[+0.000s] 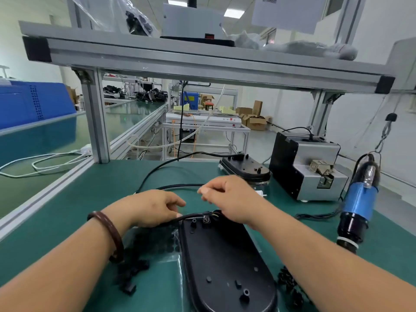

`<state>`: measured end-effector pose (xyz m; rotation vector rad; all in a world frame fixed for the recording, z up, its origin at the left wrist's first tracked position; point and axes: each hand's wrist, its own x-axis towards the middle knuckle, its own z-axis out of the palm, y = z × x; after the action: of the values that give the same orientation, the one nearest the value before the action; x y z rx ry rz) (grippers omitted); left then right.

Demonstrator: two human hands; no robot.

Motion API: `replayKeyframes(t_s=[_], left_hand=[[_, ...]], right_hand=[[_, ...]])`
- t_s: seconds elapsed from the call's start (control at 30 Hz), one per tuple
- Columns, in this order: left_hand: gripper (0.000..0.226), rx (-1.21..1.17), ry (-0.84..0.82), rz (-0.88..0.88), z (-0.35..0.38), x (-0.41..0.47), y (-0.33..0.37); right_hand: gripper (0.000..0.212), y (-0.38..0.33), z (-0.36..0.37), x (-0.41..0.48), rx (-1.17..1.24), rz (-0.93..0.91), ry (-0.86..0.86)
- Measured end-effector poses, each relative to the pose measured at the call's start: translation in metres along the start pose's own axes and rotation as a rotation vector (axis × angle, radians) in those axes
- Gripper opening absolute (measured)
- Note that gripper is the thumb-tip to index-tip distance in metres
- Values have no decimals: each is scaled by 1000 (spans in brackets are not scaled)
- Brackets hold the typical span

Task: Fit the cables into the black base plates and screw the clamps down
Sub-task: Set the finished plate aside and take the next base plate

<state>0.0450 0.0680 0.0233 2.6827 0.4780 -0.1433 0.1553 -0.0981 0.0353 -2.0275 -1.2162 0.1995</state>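
Your left hand closed its grip on the cable at the far end of the black base plate on the worktop. Your right hand hid the cable's end; I could not tell whether its grip held anything.

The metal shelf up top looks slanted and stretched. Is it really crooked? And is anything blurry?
Head view: the wide-angle lens stretches and slants the metal shelf, so it is probably straight. Head view: the small black parts at the lower left look soft, and the right hand has slightly smeared fingertips.
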Motion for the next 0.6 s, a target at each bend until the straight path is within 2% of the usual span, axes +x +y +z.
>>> replayKeyframes(t_s=[0.1,0.2,0.23,0.47,0.6], left_hand=[[34,2,-26,6,-1,3,0],[10,-74,17,11,1,6,-2],[8,-105,42,19,2,6,-3],[16,-200,371,11,3,7,-5],[14,-333,466,66,3,7,2]], right_hand=[[33,3,13,-2,23,24,-65],[32,5,15,-3,29,10,-49],[30,5,15,-3,43,11,-35],[26,10,7,-4,-7,12,9],[7,12,3,2,8,38,160]])
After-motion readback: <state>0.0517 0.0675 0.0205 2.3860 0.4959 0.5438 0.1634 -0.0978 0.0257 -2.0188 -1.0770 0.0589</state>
